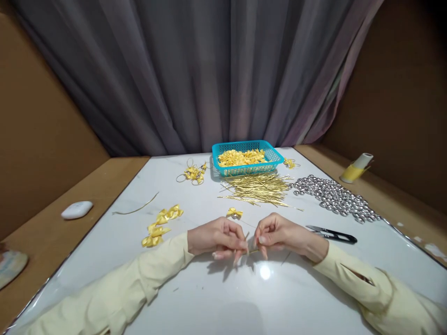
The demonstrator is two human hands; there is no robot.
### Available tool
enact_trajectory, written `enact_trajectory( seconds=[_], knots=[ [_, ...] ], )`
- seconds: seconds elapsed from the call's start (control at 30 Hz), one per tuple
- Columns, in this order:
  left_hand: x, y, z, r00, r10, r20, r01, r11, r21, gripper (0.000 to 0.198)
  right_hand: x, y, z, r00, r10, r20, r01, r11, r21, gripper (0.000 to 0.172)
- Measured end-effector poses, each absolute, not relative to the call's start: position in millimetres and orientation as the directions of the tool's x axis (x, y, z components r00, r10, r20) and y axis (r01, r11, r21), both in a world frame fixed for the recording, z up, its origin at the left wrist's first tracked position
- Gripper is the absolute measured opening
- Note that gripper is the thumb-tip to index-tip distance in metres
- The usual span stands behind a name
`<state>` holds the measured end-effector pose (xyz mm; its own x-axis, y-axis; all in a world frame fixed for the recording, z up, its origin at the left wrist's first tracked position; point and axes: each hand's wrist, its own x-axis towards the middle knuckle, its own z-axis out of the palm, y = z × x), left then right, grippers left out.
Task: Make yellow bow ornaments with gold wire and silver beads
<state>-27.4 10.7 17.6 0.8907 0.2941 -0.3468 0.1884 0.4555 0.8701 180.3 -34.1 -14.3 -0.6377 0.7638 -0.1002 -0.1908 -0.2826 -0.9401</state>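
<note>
Both hands meet over the middle of the white table, with a short length of gold cord [253, 251] stretched between their fingertips. My left hand [223, 238] pinches one part of the cord, and a thin end pokes up by its thumb. My right hand [282, 234] pinches the other part, thumb against fingers. Just beyond them lies a small yellow ribbon bow [234, 212] with a silver bead by it. Several yellow ribbon bows [157, 228] rest left of my left hand. Black thread snips [333, 234] lie beside my right wrist.
Behind the hands is a pile of gold cords [260, 188], then a turquoise basket [218, 170] of yellow bows. Silver beads [335, 195] spread at right, near a ribbon roll [356, 168]. Looped bows [194, 173] and a single cord [138, 208] lie left; a white case [77, 210] sits beyond.
</note>
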Motion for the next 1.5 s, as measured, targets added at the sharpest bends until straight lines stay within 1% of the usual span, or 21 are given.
enact_trajectory(
  seconds=[0.07,0.17,0.23,0.3,0.4,0.43,0.53,0.63,0.73,0.9,1.0,1.07,1.17,1.23,1.5],
  knots=[
    [-28.3,12.7,17.1,0.894,0.241,-0.377,0.274,0.373,0.886,0.010,180.2,-34.0,-14.2,-0.616,0.780,-0.108,-0.140,-0.243,-0.960,0.014],
    [-29.9,14.6,15.7,0.890,0.226,-0.397,0.313,0.331,0.890,0.009,180.6,-34.9,-13.0,-0.597,0.798,-0.081,-0.128,-0.195,-0.972,0.009],
    [-30.4,14.7,14.5,0.885,0.235,-0.402,0.317,0.328,0.890,0.008,180.6,-35.9,-10.8,-0.566,0.823,-0.050,-0.159,-0.169,-0.973,0.007],
    [-30.2,14.4,12.7,0.884,0.245,-0.398,0.306,0.342,0.889,0.007,180.9,-36.4,-8.3,-0.502,0.865,0.010,-0.206,-0.108,-0.973,0.006],
    [-29.0,15.3,8.6,0.887,0.286,-0.362,0.225,0.416,0.881,0.009,182.6,-35.8,-6.9,-0.440,0.894,0.082,-0.256,-0.038,-0.966,0.008],
    [-28.7,16.1,7.0,0.887,0.307,-0.346,0.190,0.441,0.877,0.010,183.5,-35.3,-7.5,-0.447,0.891,0.081,-0.260,-0.043,-0.965,0.010],
    [-27.9,19.3,3.2,0.878,0.369,-0.306,0.104,0.476,0.873,0.013,186.1,-33.7,-10.8,-0.478,0.878,0.018,-0.228,-0.105,-0.968,0.016],
    [-27.1,20.8,1.8,0.866,0.417,-0.276,0.038,0.496,0.867,0.014,187.5,-32.5,-12.7,-0.467,0.884,-0.033,-0.185,-0.134,-0.973,0.017],
    [-25.9,19.8,2.3,0.856,0.446,-0.260,-0.005,0.512,0.859,0.014,187.7,-32.3,-11.6,-0.483,0.875,-0.043,-0.173,-0.143,-0.975,0.016],
    [-23.3,19.7,1.2,0.831,0.501,-0.241,-0.077,0.533,0.842,0.014,185.0,-33.9,-10.2,-0.575,0.818,0.010,-0.251,-0.164,-0.954,0.016],
    [-22.4,21.3,-1.1,0.813,0.538,-0.224,-0.136,0.550,0.824,0.014,182.5,-34.2,-10.3,-0.555,0.831,0.029,-0.320,-0.181,-0.930,0.015],
    [-22.3,21.7,-2.3,0.809,0.548,-0.211,-0.171,0.563,0.808,0.014,181.4,-33.7,-9.8,-0.524,0.851,0.041,-0.359,-0.177,-0.916,0.017],
    [-22.9,21.4,-3.6,0.814,0.548,-0.192,-0.207,0.583,0.786,0.013,180.7,-32.4,-8.8,-0.489,0.869,0.079,-0.422,-0.156,-0.893,0.030],
    [-23.4,21.4,-4.5,0.817,0.548,-0.177,-0.227,0.589,0.775,0.012,180.6,-31.6,-8.9,-0.489,0.867,0.095,-0.448,-0.157,-0.880,0.035],
    [-24.3,22.9,-3.9,0.804,0.576,-0.145,-0.286,0.590,0.755,0.010,179.9,-33.3,-7.7,-0.527,0.843,0.108,-0.496,-0.202,-0.844,0.049]
  ],
)
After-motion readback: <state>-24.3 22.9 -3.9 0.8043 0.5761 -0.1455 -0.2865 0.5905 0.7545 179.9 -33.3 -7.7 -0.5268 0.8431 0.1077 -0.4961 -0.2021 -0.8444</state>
